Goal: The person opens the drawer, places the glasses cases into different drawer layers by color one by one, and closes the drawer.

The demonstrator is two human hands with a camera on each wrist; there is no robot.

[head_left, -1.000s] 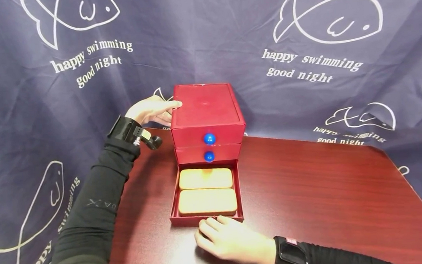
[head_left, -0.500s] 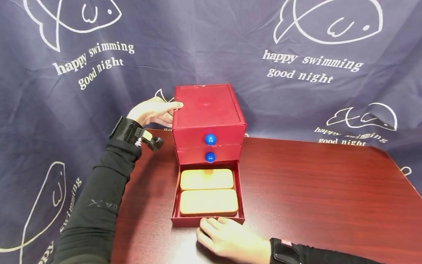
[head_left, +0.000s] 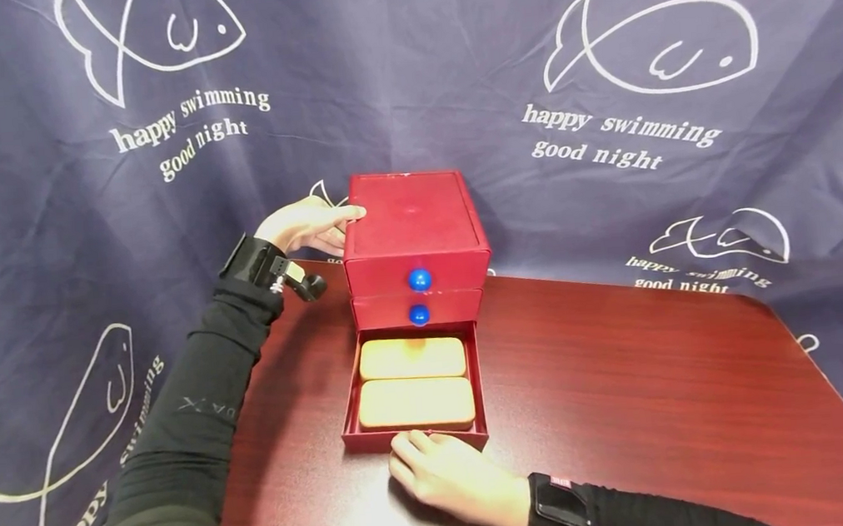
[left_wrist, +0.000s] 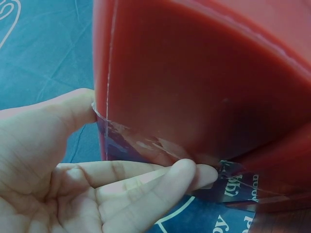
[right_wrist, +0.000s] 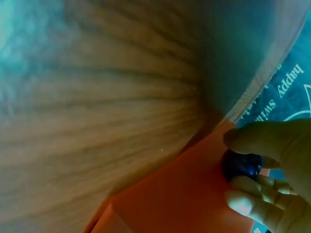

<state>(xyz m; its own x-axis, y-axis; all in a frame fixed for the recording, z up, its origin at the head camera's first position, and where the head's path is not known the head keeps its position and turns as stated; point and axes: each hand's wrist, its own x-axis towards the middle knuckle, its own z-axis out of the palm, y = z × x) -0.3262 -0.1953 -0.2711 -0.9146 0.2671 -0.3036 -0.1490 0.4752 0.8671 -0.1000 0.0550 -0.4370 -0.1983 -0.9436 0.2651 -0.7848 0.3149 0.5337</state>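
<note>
A red cabinet [head_left: 410, 214] with small drawers stands on the table. Its bottom drawer [head_left: 347, 424] is pulled out, with two pale yellow rounded blocks [head_left: 414, 402] lying inside, one behind the other. My left hand [head_left: 305, 223] holds the cabinet at its left side, thumb over the top edge; the left wrist view shows the fingers [left_wrist: 182, 182] against its side. At the drawer's front is my right hand [head_left: 455, 473]. In the right wrist view, thumb and fingers pinch a dark blue knob [right_wrist: 240, 165] on the drawer front [right_wrist: 180, 194].
Two more blue knobs [head_left: 419, 280] sit on the closed upper drawers. The reddish-brown wooden table [head_left: 627, 370] extends to the right. A blue curtain [head_left: 390, 73] with white fish drawings hangs behind and to the left, close behind the cabinet.
My right wrist has shifted slightly left while the hand stays at the drawer front. The drawer, blocks and left hand keep their places; the head view moves a little.
</note>
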